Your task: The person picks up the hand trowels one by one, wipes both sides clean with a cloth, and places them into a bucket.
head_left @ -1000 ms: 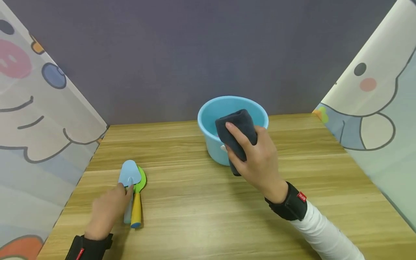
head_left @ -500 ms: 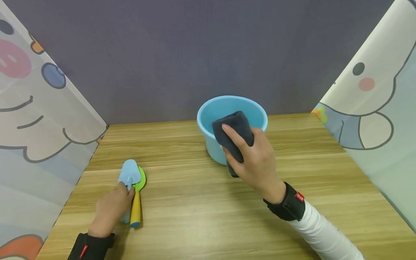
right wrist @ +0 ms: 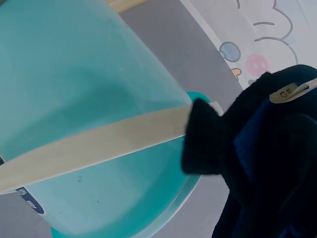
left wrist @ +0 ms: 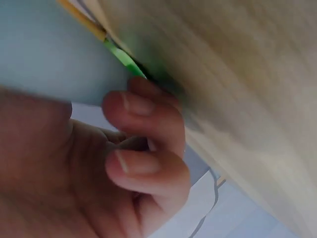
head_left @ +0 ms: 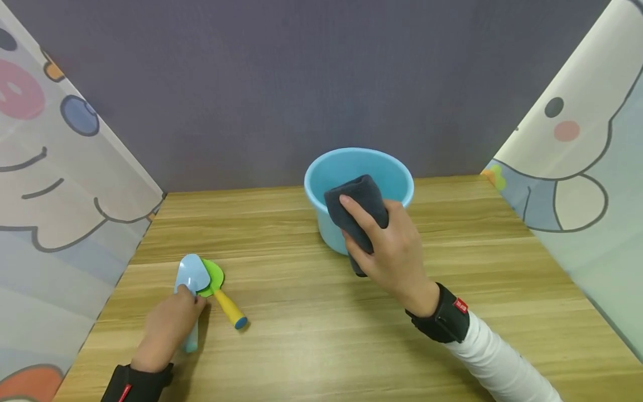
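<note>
In the head view my left hand (head_left: 168, 326) pinches a light-blue toy shovel (head_left: 193, 272) near the base of its blade. Partly under that blade lies a green toy shovel (head_left: 213, 274), its yellow handle angled to the right. Curled fingers (left wrist: 143, 166) show beside the blurred pale-blue handle (left wrist: 49, 49) in the left wrist view. My right hand (head_left: 397, 257) grips a folded dark grey cloth (head_left: 354, 209) in front of the light-blue bucket (head_left: 331, 231), overlapping its rim. The right wrist view shows the cloth (right wrist: 272, 158) with a small label; the right fingers are hidden there.
A white carrying handle (right wrist: 99, 141) crosses the bucket's side in the right wrist view. The wooden tabletop (head_left: 311, 335) meets a dark grey panel (head_left: 241, 100) at the back. Cartoon-printed sheets (head_left: 552, 139) stand along both sides.
The green shovel's yellow handle has swung to the right, away from the blue one. My left hand and the blue shovel have shifted slightly. The right hand and cloth have drifted slightly left and nearer.
</note>
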A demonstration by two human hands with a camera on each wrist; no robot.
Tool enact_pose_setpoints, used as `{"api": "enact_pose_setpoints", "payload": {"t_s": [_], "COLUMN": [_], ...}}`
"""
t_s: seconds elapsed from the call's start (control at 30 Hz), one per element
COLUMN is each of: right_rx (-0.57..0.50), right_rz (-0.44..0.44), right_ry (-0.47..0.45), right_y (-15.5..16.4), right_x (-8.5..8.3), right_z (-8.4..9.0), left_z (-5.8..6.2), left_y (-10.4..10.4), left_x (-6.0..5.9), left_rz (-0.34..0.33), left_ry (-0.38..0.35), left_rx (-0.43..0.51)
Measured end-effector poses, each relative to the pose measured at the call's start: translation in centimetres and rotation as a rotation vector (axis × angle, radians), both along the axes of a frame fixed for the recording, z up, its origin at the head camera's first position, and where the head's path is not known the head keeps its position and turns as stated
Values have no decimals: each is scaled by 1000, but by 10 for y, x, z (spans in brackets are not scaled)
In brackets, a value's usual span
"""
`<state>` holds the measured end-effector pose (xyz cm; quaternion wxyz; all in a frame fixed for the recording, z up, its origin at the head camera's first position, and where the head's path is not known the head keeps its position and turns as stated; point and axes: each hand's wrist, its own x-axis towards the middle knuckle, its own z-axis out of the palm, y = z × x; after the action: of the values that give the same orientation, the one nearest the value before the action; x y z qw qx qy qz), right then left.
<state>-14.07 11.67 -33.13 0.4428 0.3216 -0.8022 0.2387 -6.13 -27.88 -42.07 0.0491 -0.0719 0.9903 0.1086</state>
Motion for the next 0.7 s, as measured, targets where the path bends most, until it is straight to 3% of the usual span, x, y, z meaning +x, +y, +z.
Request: {"api": "enact_pose_setpoints", "payload": {"t_s": [0.13, 0.27, 0.4, 0.57, 0.7], "right_rx": [0, 5, 2, -7, -24], "right_rz": [-2, 0, 0, 0, 2], "right_ry": [-3, -9, -11, 1, -5], "right_y": [0, 1, 2, 2, 2], "right_x": [1, 1, 1, 0, 0], "right_z": [1, 1, 1, 2, 2], "left_z": [3, 8, 21, 44, 64], "left_y": [1, 9, 25, 52, 77], "left_x": [7, 9, 3, -12, -24], "left_rz": [-1, -21, -61, -148, -150], "left_ry": [148, 410, 613, 741, 727], "left_rx": [-18, -52, -88, -131, -103]}}
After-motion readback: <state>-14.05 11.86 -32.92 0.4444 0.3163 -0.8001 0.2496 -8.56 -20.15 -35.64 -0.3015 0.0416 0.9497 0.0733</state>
